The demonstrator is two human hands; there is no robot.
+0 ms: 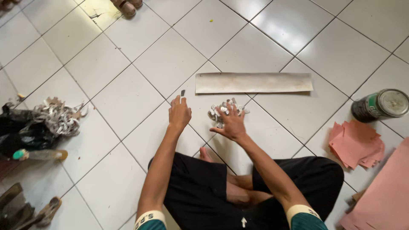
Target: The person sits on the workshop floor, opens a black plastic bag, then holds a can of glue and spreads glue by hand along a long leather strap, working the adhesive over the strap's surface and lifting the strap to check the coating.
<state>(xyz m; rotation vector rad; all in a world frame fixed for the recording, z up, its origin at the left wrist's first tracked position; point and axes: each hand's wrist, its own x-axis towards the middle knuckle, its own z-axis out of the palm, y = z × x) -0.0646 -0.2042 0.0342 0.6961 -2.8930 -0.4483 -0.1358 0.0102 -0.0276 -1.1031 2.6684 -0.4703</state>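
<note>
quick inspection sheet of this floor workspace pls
surface: white tiled floor, person seated cross-legged on it
job's things: pile of small pale cut pieces; long pale strip lying flat beyond it; small dark piece
clutter: stack of pink sheets, tin can on its side, heap of scraps on a black bag
grippers: left hand open, fingertips near the small dark piece; right hand spread over the pile
cables: nothing seen
surroundings: sandals at the top edge
</note>
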